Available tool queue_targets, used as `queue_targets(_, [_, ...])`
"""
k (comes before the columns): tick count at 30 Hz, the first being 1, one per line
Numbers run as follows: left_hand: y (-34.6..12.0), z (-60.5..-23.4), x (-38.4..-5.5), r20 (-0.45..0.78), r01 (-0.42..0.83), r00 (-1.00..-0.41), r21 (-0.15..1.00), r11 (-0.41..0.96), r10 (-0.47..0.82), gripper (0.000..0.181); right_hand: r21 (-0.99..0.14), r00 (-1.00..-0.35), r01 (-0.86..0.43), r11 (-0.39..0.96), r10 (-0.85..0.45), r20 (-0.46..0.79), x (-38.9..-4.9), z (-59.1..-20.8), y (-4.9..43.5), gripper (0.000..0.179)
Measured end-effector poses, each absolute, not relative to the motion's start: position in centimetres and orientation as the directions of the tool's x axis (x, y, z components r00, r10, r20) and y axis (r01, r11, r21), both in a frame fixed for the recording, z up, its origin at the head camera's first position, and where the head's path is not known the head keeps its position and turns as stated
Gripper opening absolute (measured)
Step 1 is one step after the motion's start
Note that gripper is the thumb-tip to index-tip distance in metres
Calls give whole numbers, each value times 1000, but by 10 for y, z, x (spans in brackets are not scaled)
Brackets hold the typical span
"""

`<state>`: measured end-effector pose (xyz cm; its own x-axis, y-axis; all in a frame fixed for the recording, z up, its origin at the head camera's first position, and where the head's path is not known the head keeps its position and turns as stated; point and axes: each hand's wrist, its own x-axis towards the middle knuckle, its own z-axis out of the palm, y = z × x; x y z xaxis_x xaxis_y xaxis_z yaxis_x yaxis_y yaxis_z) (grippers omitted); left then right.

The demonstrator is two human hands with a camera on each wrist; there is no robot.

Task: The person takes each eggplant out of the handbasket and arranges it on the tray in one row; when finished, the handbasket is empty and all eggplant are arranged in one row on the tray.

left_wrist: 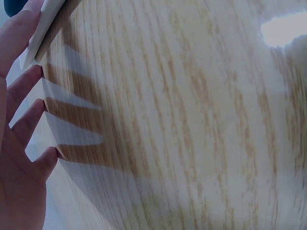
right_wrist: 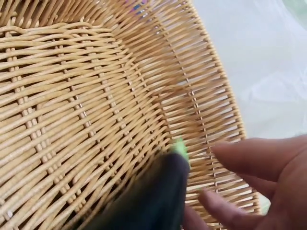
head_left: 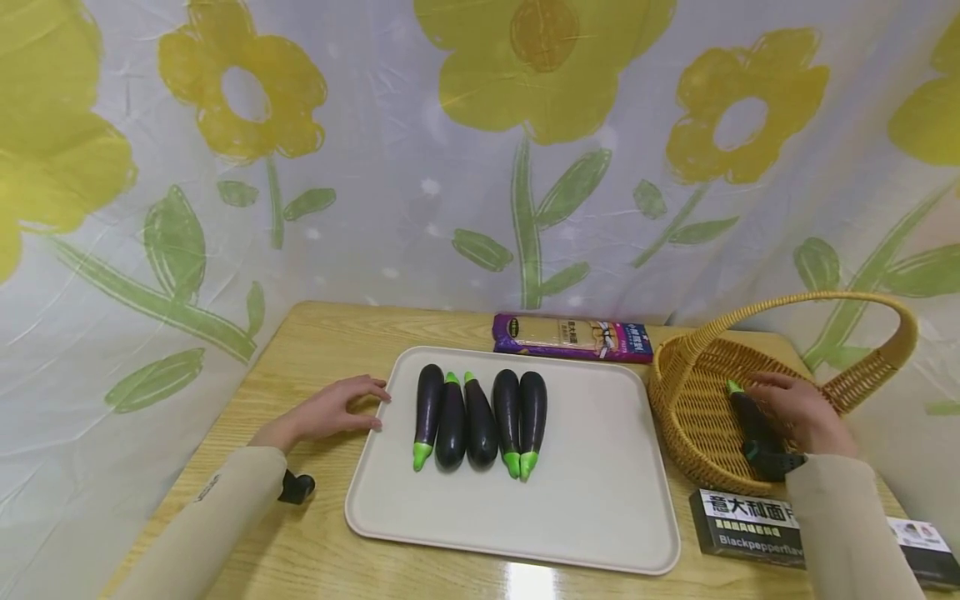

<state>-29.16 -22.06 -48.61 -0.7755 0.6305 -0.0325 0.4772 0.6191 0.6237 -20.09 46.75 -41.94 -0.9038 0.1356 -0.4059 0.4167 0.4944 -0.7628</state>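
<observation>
Several dark purple eggplants (head_left: 482, 425) with green stems lie side by side on a pale tray (head_left: 600, 467). My left hand (head_left: 341, 408) rests at the tray's left rim, fingers extended and spread; the left wrist view shows this hand (left_wrist: 21, 124) against the tray's edge and the table. My right hand (head_left: 802, 408) is inside the wicker basket (head_left: 697, 433), beside another eggplant (head_left: 750, 417). In the right wrist view, the fingers of the right hand (right_wrist: 264, 182) are parted, apart from the blurred eggplant (right_wrist: 153, 191); its lower end is out of frame.
A purple pasta packet (head_left: 573, 337) lies behind the tray. In front of the basket is a black box (head_left: 742, 529), partly covered by my right sleeve. The basket's tall handle (head_left: 810, 300) arches over its opening. A flowered curtain (head_left: 375, 208) hangs behind the wooden table (head_left: 322, 350).
</observation>
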Motion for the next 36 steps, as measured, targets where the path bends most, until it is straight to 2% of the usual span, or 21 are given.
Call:
queue_targets(8, [-221, -488, -292, -37, 479, -779, 609, 633, 625, 44, -819, -912, 347, 458, -38, -408, -197, -424, 468, 53])
queue_targets(16, [-221, -487, -292, -30, 488, -775, 605, 629, 631, 44, -874, -916, 295, 386, -145, -373, -195, -423, 463, 56])
queue_targets(25, [-221, -485, -291, -40, 472, -784, 611, 636, 620, 44, -815, -904, 284, 506, -141, -403, -198, -419, 449, 68])
queue_targets(36, [-220, -486, -292, -35, 483, -775, 610, 628, 631, 44, -821, -866, 318, 474, -206, -455, -199, -425, 447, 56])
